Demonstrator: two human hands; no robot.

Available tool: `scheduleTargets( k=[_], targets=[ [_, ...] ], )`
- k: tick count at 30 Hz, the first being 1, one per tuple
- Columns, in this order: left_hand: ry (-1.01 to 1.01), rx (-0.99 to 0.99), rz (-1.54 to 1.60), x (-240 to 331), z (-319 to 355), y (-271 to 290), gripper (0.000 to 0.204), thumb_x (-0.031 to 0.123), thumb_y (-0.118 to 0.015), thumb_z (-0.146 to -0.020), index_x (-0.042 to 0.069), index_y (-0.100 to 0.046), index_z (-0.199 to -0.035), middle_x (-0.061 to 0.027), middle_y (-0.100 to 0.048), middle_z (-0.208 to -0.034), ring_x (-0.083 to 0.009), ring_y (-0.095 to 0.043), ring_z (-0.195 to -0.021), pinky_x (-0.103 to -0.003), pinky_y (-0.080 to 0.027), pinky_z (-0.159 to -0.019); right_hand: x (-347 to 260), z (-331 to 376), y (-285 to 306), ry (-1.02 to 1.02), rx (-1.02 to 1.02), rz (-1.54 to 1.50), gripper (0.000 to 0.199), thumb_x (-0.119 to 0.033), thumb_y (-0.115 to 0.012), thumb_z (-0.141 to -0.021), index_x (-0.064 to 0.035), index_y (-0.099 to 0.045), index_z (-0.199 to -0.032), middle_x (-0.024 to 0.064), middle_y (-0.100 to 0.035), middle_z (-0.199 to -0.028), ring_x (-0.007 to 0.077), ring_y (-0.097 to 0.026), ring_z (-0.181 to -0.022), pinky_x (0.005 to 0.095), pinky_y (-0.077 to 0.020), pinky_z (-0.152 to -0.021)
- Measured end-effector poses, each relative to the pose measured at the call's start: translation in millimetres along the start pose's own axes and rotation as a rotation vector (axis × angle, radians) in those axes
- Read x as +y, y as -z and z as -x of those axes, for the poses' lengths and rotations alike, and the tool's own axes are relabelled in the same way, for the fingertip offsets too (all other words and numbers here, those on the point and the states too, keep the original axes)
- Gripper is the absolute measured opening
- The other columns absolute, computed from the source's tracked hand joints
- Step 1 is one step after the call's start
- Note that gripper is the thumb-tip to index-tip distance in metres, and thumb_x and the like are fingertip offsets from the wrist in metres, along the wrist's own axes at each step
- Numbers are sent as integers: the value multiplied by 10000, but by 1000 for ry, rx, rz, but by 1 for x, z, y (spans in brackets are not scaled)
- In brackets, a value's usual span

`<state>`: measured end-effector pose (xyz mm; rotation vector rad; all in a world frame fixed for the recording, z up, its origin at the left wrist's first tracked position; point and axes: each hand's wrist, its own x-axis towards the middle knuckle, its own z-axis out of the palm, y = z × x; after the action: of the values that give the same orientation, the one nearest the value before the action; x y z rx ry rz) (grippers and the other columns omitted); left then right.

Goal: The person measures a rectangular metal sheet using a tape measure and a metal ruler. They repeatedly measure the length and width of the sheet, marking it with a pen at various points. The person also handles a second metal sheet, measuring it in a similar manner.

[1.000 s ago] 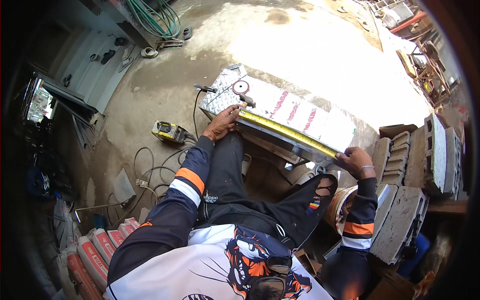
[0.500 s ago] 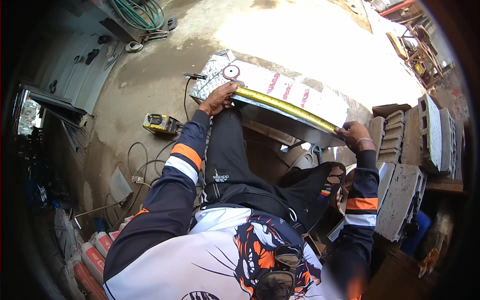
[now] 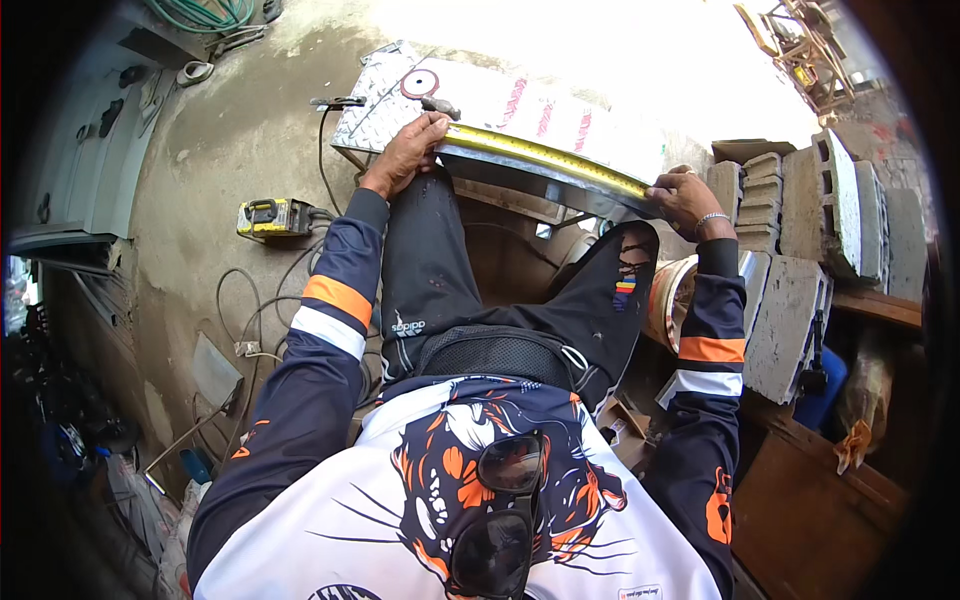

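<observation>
A yellow tape measure [image 3: 548, 158] is stretched along the near edge of a low metal-topped bench [image 3: 480, 92]. My left hand [image 3: 408, 152] pinches its left end, and my right hand [image 3: 688, 203] is closed around its right end; whatever lies inside the right palm is hidden. Under the tape runs a shiny metal strip [image 3: 570, 177]. Close to my left fingers lie a hammer [image 3: 440, 105], its handle mostly out of sight, and a round red-rimmed disc [image 3: 420, 84]. A cable clamp [image 3: 338, 103] sits at the bench's left end.
A yellow-and-black box-shaped machine [image 3: 275, 217] with cables [image 3: 262, 300] stands on the floor at left. Concrete blocks [image 3: 800, 200] are stacked at right, near a bucket [image 3: 668, 300]. A green hose [image 3: 205, 12] lies coiled at far left. Sunglasses [image 3: 497, 515] hang on my shirt.
The view has shifted, so the bench and both hands appear farther left and higher. Both hands keep hold of the tape measure, still stretched along the bench edge. My right knee has come inward.
</observation>
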<state>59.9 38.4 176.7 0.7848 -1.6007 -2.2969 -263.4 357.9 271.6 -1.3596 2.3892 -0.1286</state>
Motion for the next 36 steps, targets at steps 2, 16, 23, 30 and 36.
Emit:
scheduleTargets(
  k=[2,16,23,30,36],
  targets=[
    [17,3,5,-2,1,0,300,389,-623,-1003,132,-592,-1155,82,-436,-766,-14,-349,-578,-179,-307,-504,-5,-1,-8,-71,-17,-59,295,-319,-632,-917,-77,-751,-1038,198,-718,-956,354,-653,-1004,426,-509,-910],
    [18,-34,179,0,11,6,496,472,-471,-1062,57,-569,-1314,68,-294,-726,-61,-311,-609,-220,-307,-549,-36,-7,-11,-179,-13,4,296,-385,-640,-906,-143,-739,-1044,192,-733,-974,389,-694,-956,464,-534,-875],
    [-34,-31,159,10,19,-3,439,413,-472,-1064,89,-569,-1344,71,-320,-722,-54,-309,-589,-215,-297,-533,-35,-5,-14,-200,25,-60,283,-354,-651,-891,-115,-737,-1016,204,-730,-948,387,-698,-929,458,-538,-850],
    [-72,-24,48,8,10,4,390,402,-532,-1049,117,-606,-1305,104,-347,-719,-13,-286,-577,-180,-250,-500,-44,-5,-10,-199,44,-49,296,-334,-639,-894,-88,-725,-1034,219,-727,-966,394,-697,-933,458,-541,-842],
    [-30,-1,73,9,1,7,190,294,-659,-992,154,-682,-1118,116,-376,-647,-10,-292,-527,-199,-236,-462,-42,-4,-16,-202,84,-44,273,-361,-652,-900,-126,-735,-1011,207,-727,-921,395,-693,-908,458,-539,-833]
  ],
)
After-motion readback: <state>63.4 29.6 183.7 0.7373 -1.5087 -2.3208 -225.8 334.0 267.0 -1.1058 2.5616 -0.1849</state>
